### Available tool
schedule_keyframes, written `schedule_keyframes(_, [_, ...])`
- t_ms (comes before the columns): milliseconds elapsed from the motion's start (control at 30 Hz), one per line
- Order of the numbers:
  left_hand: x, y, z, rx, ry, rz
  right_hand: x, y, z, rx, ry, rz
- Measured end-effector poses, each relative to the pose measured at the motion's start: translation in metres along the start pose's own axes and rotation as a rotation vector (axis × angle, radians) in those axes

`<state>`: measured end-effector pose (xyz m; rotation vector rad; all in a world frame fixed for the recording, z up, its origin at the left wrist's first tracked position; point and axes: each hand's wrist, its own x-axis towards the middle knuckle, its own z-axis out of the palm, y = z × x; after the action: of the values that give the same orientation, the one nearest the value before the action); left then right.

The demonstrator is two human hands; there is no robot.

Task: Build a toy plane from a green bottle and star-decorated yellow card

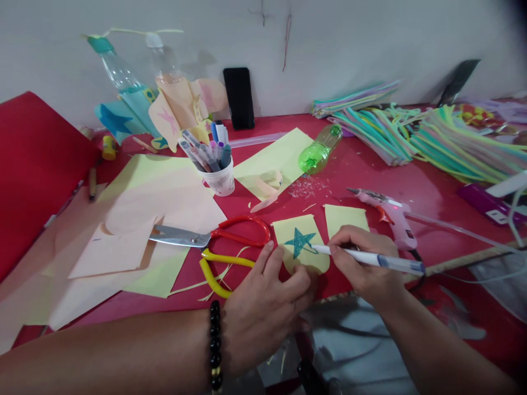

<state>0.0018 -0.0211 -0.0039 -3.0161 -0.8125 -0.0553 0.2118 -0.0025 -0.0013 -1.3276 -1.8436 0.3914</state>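
Our left hand (267,312) pins the yellow paper (288,233) so our right hand (362,266), just apart, can hold a pen (382,259) to the blue star (300,242).

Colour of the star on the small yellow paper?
Teal blue: the star sits on pale yellow paper. Shows best in the head view.

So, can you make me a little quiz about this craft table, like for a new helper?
1. What does the right hand hold: A) a white marker pen, B) a pink glue gun, or C) red-and-yellow scissors?
2. True or false: the black bead bracelet is on the left wrist.
3. What shape is drawn in blue on the pale yellow paper?

Key: 1 A; 2 true; 3 a star.
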Motion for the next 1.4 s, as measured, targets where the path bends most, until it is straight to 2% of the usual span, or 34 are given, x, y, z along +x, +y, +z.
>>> schedule_keyframes(233, [-0.0001, -0.0006, 0.0003, 0.001, -0.017, 0.005, 0.0007, 0.0009, 0.0007, 0.042, -0.047, 0.008])
schedule_keyframes(367, [-0.0001, 0.0001, 0.0006, 0.005, -0.008, -0.01, 0.0005, 0.0024, 0.0002, 0.049, -0.033, 0.027])
schedule_keyframes(533, [-0.0005, 0.0005, 0.0001, -0.001, -0.014, -0.002, 0.0009, 0.0026, -0.0009, 0.059, -0.077, -0.003])
schedule_keyframes(667, [-0.0008, 0.0, 0.0017, 0.002, -0.022, -0.005, 0.0008, 0.0021, -0.0015, 0.052, -0.051, 0.008])
schedule_keyframes(833, [-0.0012, -0.0001, 0.0046, 0.005, -0.019, 0.005, 0.0014, 0.0008, -0.0016, 0.077, -0.11, -0.011])
schedule_keyframes(967, [-0.0005, -0.0003, 0.0043, -0.001, -0.017, -0.005, 0.0014, 0.0, -0.0026, 0.066, -0.069, -0.003])
schedule_keyframes(1100, [-0.0005, -0.0011, 0.0041, 0.001, -0.013, 0.009, 0.0015, 0.0, -0.0032, 0.069, -0.105, -0.008])
schedule_keyframes(1267, [-0.0004, -0.0009, 0.0028, -0.006, -0.021, 0.003, 0.0011, 0.0014, -0.0034, 0.072, -0.062, 0.011])
schedule_keyframes(1400, [-0.0003, 0.0003, 0.0017, -0.006, -0.023, 0.015, 0.0014, 0.0012, -0.0031, 0.067, -0.097, 0.012])
